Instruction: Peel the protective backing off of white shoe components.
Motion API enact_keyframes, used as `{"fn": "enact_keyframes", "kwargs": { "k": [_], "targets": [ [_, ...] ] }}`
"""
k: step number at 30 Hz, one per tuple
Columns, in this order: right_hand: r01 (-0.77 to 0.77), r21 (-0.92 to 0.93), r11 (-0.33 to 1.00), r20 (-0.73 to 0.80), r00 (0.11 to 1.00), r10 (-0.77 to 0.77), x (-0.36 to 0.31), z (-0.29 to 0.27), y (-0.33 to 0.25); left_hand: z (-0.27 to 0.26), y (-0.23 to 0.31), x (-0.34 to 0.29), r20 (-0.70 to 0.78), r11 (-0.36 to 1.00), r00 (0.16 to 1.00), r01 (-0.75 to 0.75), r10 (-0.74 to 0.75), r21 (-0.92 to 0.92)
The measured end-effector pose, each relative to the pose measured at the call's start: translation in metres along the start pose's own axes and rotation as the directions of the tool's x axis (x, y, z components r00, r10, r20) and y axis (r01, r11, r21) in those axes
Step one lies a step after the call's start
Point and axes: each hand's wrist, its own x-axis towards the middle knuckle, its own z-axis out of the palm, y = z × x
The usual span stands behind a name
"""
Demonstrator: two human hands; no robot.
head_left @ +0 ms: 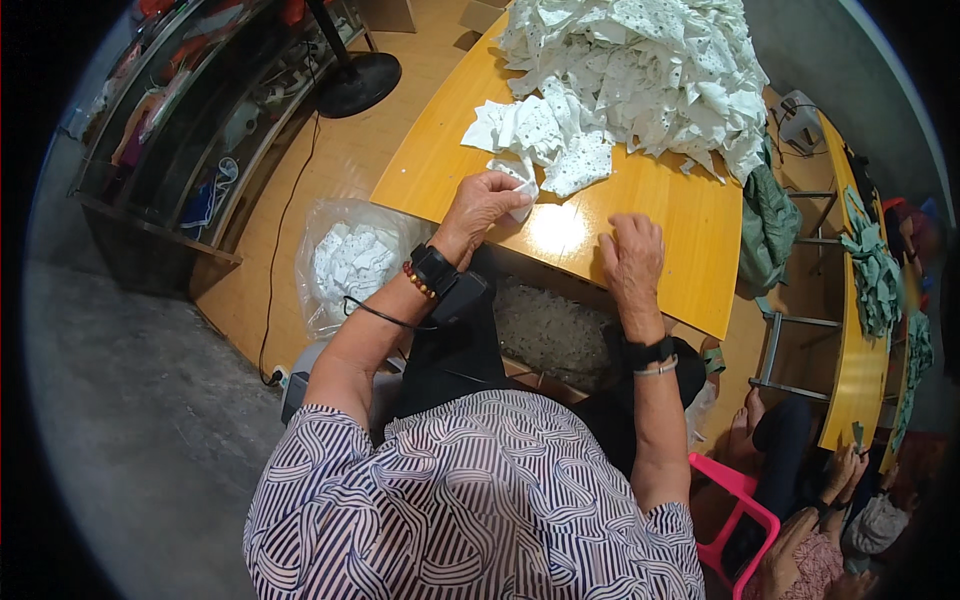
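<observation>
No legible lettering or numbers anywhere.

A table (690,225) lies before you, a heap of pieces (650,80) on its far part. Near you, on the left, is a bag (410,225) with more inside; shelves (165,233) stand farther left, another table (848,385) right.

There is one white heap (660,75) (plus the wearer's two hands (634,262)).
</observation>
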Motion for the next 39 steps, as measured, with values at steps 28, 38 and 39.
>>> {"fn": "enact_keyframes", "kwargs": {
  "k": [28, 38, 39],
  "targets": [
    [-0.001, 0.086, 0.996, 0.090, 0.996, -0.007, 0.000, -0.017, 0.029, 0.043, -0.018, 0.017, 0.343, 0.294, 0.723, -0.598, 0.600, 0.746],
    [-0.084, -0.146, 0.986, 0.034, 0.995, 0.090, -0.018, -0.036, 0.057, 0.036, 0.002, 0.066, 0.397, 0.216, 0.871, -0.463, 0.288, 0.860],
    [-0.110, -0.166, 0.980, 0.090, 0.988, 0.126, -0.017, -0.037, 0.061, 0.031, 0.003, 0.066, 0.432, 0.316, 0.844, -0.524, 0.317, 0.791]
  ]
}}
